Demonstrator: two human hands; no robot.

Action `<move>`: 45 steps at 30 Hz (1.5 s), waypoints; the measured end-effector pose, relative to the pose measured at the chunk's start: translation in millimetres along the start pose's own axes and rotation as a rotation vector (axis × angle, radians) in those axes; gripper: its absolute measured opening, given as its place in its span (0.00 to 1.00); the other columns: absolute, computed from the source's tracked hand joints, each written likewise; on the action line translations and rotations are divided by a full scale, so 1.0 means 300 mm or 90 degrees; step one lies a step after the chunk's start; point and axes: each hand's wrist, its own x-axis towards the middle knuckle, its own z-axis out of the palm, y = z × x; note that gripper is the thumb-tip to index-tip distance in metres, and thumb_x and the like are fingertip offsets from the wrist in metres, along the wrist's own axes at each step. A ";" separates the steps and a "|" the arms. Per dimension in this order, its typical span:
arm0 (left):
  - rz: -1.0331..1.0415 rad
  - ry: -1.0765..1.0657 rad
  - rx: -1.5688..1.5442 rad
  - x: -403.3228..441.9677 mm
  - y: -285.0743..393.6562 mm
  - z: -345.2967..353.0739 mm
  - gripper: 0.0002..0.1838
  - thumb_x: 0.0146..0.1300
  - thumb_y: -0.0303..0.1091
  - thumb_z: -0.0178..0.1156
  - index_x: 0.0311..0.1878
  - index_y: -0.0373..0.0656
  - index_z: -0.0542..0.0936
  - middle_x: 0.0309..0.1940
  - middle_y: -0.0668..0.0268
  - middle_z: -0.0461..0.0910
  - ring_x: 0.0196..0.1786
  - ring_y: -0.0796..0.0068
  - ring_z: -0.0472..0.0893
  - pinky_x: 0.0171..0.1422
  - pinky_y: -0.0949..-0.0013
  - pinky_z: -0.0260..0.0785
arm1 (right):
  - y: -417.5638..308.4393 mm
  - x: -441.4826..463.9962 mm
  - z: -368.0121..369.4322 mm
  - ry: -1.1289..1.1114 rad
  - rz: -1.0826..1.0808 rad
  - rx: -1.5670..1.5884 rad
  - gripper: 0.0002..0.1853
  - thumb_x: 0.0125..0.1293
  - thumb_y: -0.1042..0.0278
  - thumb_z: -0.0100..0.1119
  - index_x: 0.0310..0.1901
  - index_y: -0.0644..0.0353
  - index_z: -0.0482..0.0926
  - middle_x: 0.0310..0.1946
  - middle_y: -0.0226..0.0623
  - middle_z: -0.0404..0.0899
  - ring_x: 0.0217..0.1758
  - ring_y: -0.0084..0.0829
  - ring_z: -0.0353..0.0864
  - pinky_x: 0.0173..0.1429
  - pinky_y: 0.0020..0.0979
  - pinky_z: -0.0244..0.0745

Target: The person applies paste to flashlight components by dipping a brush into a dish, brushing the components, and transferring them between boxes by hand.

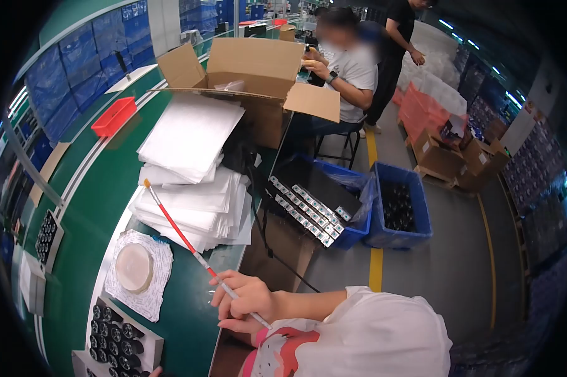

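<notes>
White tray (pixel 153 349) of black cylindrical parts (pixel 114 342)
Right hand (pixel 246 301), loosely curled, grasps a slim red-and-silver paintbrush (pixel 177 230); left hand (pixel 156 372) beside the tray, grip unclear.

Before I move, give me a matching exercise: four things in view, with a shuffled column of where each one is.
1. Paintbrush
2. Pale round disc
3. Red bin
4. Black parts

A. Inside a white tray
B. Left of the open cardboard box
C. Held in the right hand
D. On a white patterned sheet

Pairs: 1-C, 2-D, 3-B, 4-A
</notes>
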 end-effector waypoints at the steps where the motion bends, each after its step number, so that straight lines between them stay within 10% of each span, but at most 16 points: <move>1: 0.040 -0.014 -0.066 0.019 -0.002 0.047 0.18 0.36 0.26 0.65 0.32 0.38 0.70 0.39 0.55 0.77 0.34 0.67 0.79 0.36 0.72 0.71 | -0.003 -0.001 -0.005 0.003 0.002 -0.007 0.20 0.41 0.80 0.62 0.11 0.54 0.57 0.16 0.29 0.71 0.25 0.32 0.72 0.45 0.43 0.66; 18: -0.033 -0.105 -0.433 0.150 0.008 0.396 0.20 0.34 0.21 0.55 0.38 0.32 0.71 0.33 0.60 0.76 0.38 0.73 0.75 0.46 0.72 0.66 | 0.002 -0.018 -0.039 0.042 0.021 -0.025 0.13 0.50 0.71 0.57 0.14 0.57 0.66 0.17 0.30 0.71 0.25 0.32 0.73 0.47 0.40 0.66; 24: 0.027 -0.087 -0.446 0.200 -0.099 0.435 0.15 0.37 0.25 0.60 0.34 0.34 0.73 0.31 0.64 0.74 0.34 0.76 0.74 0.41 0.73 0.67 | 0.035 -0.016 -0.038 0.046 -0.019 0.057 0.27 0.63 0.46 0.31 0.32 0.64 0.71 0.19 0.33 0.72 0.22 0.28 0.70 0.36 0.32 0.67; 28: -0.031 -0.088 -0.512 0.196 -0.131 0.519 0.11 0.35 0.26 0.62 0.25 0.36 0.73 0.21 0.67 0.71 0.25 0.79 0.71 0.30 0.76 0.64 | 0.025 -0.068 0.005 0.151 0.093 0.063 0.29 0.63 0.45 0.29 0.51 0.67 0.57 0.22 0.34 0.68 0.21 0.20 0.65 0.21 0.21 0.59; 45: -0.074 -0.129 -0.632 0.188 -0.133 0.523 0.15 0.44 0.29 0.62 0.36 0.32 0.73 0.31 0.63 0.76 0.36 0.75 0.75 0.43 0.73 0.67 | -0.004 -0.074 0.001 0.223 0.050 0.155 0.19 0.64 0.51 0.34 0.43 0.60 0.62 0.25 0.41 0.67 0.21 0.19 0.59 0.23 0.21 0.54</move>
